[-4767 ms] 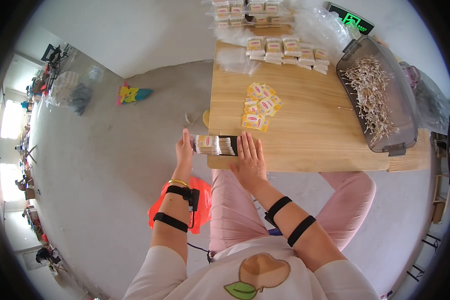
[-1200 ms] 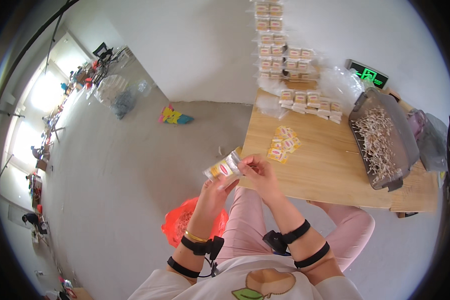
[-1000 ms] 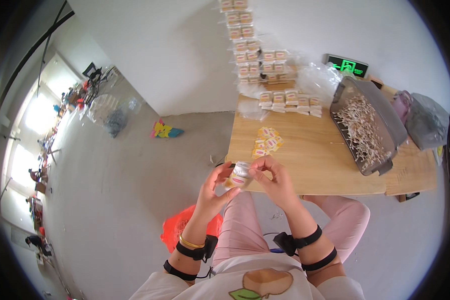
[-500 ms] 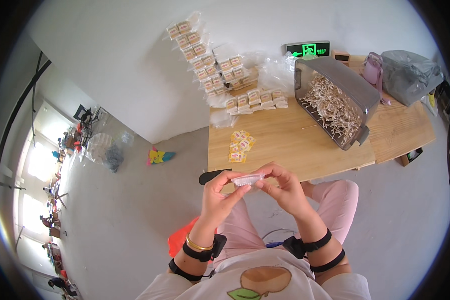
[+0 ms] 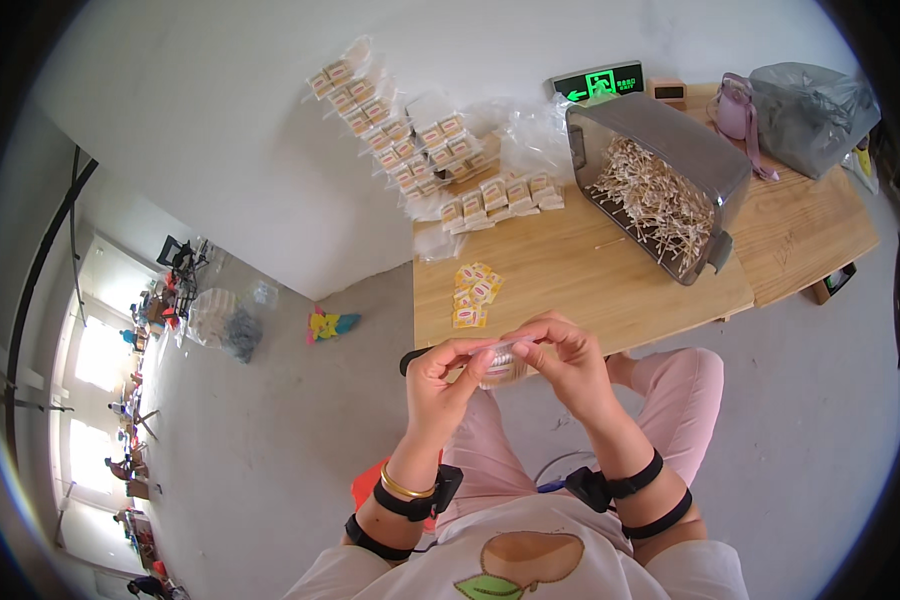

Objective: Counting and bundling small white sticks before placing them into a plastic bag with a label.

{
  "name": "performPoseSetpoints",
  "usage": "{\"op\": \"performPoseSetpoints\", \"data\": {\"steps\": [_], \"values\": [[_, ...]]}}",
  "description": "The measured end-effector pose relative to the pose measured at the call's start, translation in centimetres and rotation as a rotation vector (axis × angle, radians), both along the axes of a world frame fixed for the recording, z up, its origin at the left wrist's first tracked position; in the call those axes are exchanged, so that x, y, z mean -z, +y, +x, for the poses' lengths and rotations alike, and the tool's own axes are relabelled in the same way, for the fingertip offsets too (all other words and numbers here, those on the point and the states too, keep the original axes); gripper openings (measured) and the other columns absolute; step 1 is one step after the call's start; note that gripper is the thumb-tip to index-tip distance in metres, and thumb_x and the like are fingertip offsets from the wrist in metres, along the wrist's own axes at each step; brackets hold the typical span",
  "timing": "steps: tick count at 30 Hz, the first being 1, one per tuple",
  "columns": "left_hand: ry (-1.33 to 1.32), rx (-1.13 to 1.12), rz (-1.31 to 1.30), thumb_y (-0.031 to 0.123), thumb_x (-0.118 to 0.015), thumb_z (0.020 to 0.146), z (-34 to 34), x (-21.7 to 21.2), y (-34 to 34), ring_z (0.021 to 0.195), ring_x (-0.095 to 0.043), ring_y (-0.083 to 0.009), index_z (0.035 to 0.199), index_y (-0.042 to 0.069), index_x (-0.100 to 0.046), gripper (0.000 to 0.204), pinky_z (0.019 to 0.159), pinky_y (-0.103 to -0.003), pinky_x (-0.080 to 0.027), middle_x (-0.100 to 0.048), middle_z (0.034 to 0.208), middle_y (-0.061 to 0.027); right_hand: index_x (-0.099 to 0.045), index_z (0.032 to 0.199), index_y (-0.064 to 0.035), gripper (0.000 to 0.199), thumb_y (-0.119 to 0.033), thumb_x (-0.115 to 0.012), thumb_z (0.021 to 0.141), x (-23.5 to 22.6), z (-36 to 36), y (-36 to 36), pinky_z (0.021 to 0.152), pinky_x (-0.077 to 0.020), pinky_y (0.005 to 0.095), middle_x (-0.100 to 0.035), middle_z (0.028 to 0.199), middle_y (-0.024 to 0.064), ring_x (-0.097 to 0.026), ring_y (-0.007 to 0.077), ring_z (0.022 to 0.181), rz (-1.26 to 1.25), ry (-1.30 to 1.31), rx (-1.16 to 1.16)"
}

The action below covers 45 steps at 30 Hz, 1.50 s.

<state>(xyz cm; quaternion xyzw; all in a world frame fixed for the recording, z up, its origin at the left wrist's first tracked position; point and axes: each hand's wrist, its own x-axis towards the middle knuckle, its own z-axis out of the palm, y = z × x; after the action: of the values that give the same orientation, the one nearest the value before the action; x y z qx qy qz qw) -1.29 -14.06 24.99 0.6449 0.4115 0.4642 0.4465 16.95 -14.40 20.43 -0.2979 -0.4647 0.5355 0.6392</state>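
Both my hands are raised over my lap, just in front of the near edge of the wooden table (image 5: 610, 285). My left hand (image 5: 440, 375) and my right hand (image 5: 565, 355) pinch the two ends of a small clear packet (image 5: 498, 362) with pale contents, held level between them. A few small yellow packets (image 5: 473, 293) lie on the table just beyond my hands.
A clear bin (image 5: 660, 185) of pale wooden sticks stands on the table at the right. Rows of filled small packets (image 5: 440, 155) and clear plastic bags lie at the back. A grey bag (image 5: 810, 100) and a pink pouch (image 5: 735, 105) sit far right.
My hands lifted the packet off the table edge and brought it toward me, turning it level between both hands. The view tilted up, showing more of the table's far side.
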Motion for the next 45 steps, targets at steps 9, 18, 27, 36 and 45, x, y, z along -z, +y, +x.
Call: {"op": "performPoseSetpoints", "data": {"steps": [9, 18, 27, 36, 45], "values": [[0.027, 0.002, -0.004, 0.008, -0.068, 0.098, 0.7, 0.5, 0.7, 0.091, -0.070, -0.0121, 0.111, -0.006, -0.071, 0.019, 0.083, -0.027, -0.057, -0.074, 0.103, -0.0098, -0.079, 0.099, -0.0060, 0.011, -0.013, -0.075, 0.091, 1.5, 0.4, 0.7, 0.084, -0.0464, 0.0276, -0.073, 0.098, 0.0030, -0.062, 0.0117, 0.094, -0.023, 0.029, 0.035], [-0.041, -0.022, -0.075, 0.008, -0.069, 0.096, 1.9, 0.7, 1.1, 0.092, -0.069, -0.0125, 0.110, -0.004, -0.072, 0.019, 0.084, -0.027, -0.056, -0.075, 0.103, -0.0096, -0.078, 0.100, -0.0057, 0.012, -0.012, -0.075, 0.091, 2.0, 0.5, 1.1, 0.085, -0.0464, 0.0278, -0.073, 0.100, 0.0033, -0.061, 0.0113, 0.093, -0.057, 0.107, 0.045], [-0.043, -0.028, -0.043, 0.011, -0.070, 0.097, 3.0, 1.4, 2.0, 0.090, -0.069, -0.0115, 0.107, -0.004, -0.073, 0.019, 0.082, -0.026, -0.054, -0.075, 0.101, -0.0098, -0.077, 0.097, -0.0032, 0.010, -0.009, -0.074, 0.091, 2.4, 0.4, 1.5, 0.087, -0.0478, 0.0287, -0.071, 0.099, 0.0046, -0.061, 0.0121, 0.092, -0.089, 0.149, 0.113], [-0.059, -0.028, -0.071, 0.009, -0.067, 0.099, 3.8, 2.6, 3.0, 0.092, -0.069, -0.0106, 0.110, -0.006, -0.070, 0.019, 0.083, -0.025, -0.056, -0.074, 0.104, -0.0105, -0.074, 0.100, -0.0024, 0.009, -0.006, -0.073, 0.093, 4.0, 1.0, 2.3, 0.087, -0.0490, 0.0278, -0.068, 0.104, 0.0041, -0.062, 0.0116, 0.097, -0.150, 0.144, 0.098], [-0.063, 0.018, -0.074, 0.004, -0.067, 0.098, 3.7, 3.1, 3.2, 0.094, -0.068, -0.0110, 0.113, -0.006, -0.069, 0.018, 0.083, -0.025, -0.056, -0.073, 0.107, -0.0106, -0.074, 0.099, -0.0050, 0.009, -0.010, -0.076, 0.091, 4.5, 0.9, 2.5, 0.085, -0.0488, 0.0270, -0.066, 0.103, 0.0025, -0.060, 0.0106, 0.094, -0.087, 0.045, 0.146]]}}
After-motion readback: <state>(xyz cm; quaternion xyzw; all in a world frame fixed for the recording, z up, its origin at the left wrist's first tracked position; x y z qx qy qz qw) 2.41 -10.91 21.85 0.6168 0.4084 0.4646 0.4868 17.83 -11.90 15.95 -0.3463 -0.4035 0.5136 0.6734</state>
